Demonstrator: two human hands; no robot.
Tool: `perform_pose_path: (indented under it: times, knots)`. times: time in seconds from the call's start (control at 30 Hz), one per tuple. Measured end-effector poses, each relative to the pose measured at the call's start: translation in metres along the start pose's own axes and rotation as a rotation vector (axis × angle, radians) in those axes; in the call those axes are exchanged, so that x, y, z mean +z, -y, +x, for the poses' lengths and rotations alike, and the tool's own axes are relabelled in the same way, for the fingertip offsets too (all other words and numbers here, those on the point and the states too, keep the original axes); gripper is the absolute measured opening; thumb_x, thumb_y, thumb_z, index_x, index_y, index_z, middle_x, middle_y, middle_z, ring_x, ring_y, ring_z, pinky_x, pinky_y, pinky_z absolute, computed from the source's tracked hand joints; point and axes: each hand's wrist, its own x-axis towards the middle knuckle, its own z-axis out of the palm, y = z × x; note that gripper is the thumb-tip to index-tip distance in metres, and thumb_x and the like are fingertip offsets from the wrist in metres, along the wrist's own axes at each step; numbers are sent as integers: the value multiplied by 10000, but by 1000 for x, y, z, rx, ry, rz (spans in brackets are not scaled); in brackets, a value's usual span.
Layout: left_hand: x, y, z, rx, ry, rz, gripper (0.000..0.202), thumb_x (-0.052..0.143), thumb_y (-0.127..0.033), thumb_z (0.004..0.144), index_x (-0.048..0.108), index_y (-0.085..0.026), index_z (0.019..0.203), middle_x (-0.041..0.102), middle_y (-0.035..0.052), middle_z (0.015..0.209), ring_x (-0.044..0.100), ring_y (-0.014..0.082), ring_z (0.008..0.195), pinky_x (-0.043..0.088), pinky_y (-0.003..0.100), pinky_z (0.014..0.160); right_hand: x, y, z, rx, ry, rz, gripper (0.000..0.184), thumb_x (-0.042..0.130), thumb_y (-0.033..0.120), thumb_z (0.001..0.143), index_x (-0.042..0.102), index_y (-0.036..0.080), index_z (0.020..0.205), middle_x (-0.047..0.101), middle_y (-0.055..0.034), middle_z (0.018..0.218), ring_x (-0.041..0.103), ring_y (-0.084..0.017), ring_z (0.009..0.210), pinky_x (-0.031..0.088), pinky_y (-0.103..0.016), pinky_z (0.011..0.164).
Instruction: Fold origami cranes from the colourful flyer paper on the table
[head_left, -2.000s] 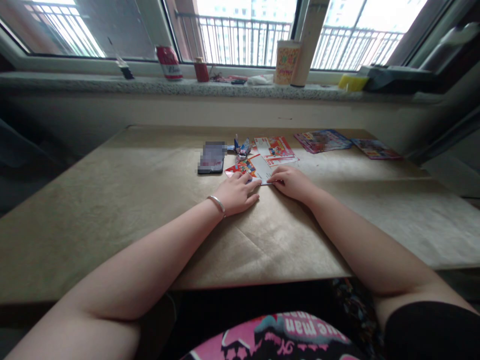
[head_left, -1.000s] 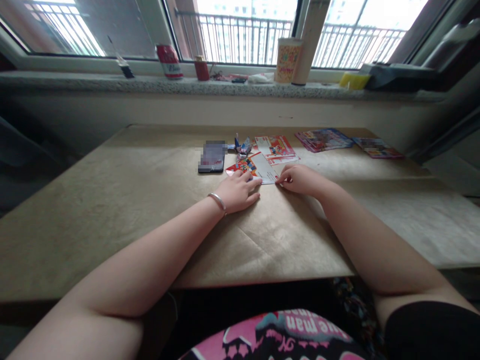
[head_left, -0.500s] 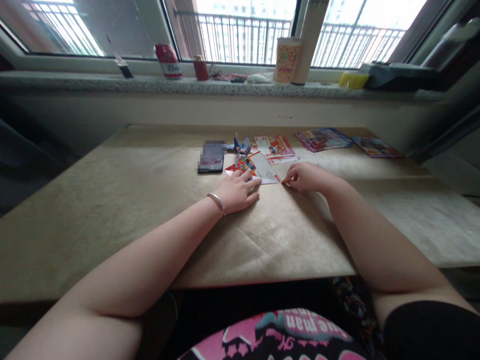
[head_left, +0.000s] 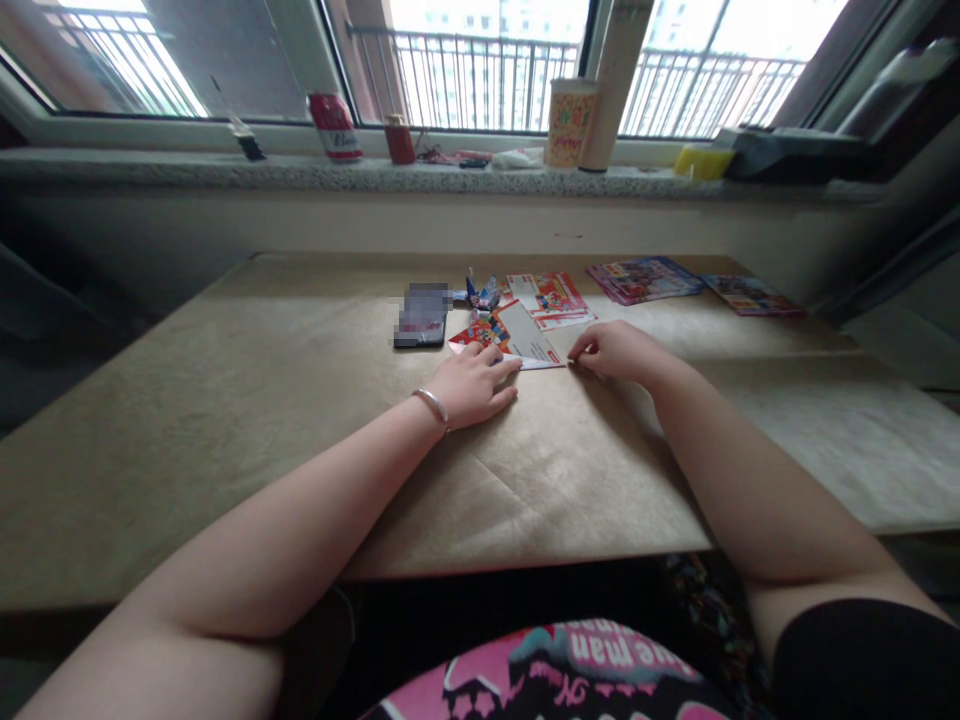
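A folded sheet of printed paper [head_left: 529, 335], red and white with a pointed top, lies on the table in front of me. My left hand [head_left: 474, 384] rests flat on its lower left part, fingers spread, and hides some of the print. Just off the paper's right corner is my right hand [head_left: 611, 350], fingers curled and tips pressed together on the tabletop. No object shows in those fingertips. Behind the sheet stands a folded paper figure [head_left: 484, 294] in blue and white, close to a phone [head_left: 424, 315] whose screen is blurred.
Another red printed sheet [head_left: 559, 296] lies behind the folded one. Farther right are a stack of colourful sheets [head_left: 643, 278] and a smaller pile [head_left: 752, 295]. On the stone windowsill [head_left: 180, 172] stand a red can [head_left: 334, 128] and a patterned cup [head_left: 571, 122]. A beige cover [head_left: 247, 400] drapes the table.
My right hand's fingertips have slid slightly right, off the corner of the folded paper. My left hand stays pressed on the sheet. The view has tilted very slightly.
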Motion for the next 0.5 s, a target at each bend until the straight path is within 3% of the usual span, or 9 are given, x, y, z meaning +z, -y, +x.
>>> perform_pose_path:
  times: [0.1,0.2,0.5]
  knots:
    - [-1,0,-1,3,-1,-1,488,392,-498,948,511,-266,1361,575,95,1241,502,289,1099,416,414,952,8,14,-2,-140,-205,61,260,576,166,790,780,212,944,738,-52,881,639,-168,762,475,-276,729]
    - [-1,-1,-1,7,-11,0,495,398,-501,948,505,-263,1369,575,97,1240,500,289,1106,410,416,966,18,29,-4,-402,-198,75,265,543,128,804,778,199,904,731,-58,911,646,-170,862,472,-275,829]
    - [-1,2,-1,43,-13,14,530,386,-518,948,487,-248,1393,571,115,1244,497,298,1105,404,422,962,28,41,-4,-432,-152,-39,275,527,113,807,769,187,913,713,-72,927,635,-189,899,459,-287,865]
